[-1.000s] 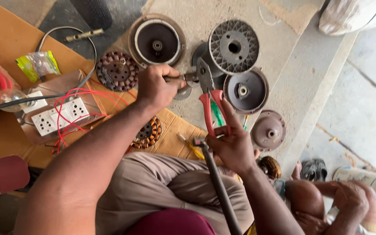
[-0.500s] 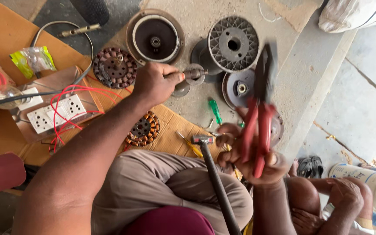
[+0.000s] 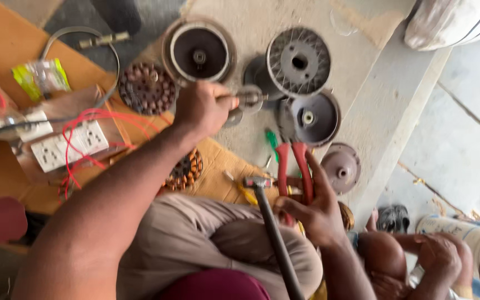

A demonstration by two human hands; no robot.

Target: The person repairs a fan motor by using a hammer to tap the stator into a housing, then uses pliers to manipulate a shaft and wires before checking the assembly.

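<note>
Left hand (image 3: 204,108) closed in a full grip on a short grey metal shaft (image 3: 248,98), held over the concrete floor (image 3: 240,22) beside a dark round motor housing (image 3: 200,53). Right hand (image 3: 315,214) wrapped around red-handled pliers (image 3: 293,166), above the knee, next to a black-handled hammer (image 3: 268,222). Nearby, a white socket board with red wires (image 3: 68,145).

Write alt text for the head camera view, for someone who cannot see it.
Seen from above, a seated person's left hand grips a metal shaft while the right hand holds red-handled pliers. Round motor parts lie on the concrete floor, with a hammer across the lap.
</note>
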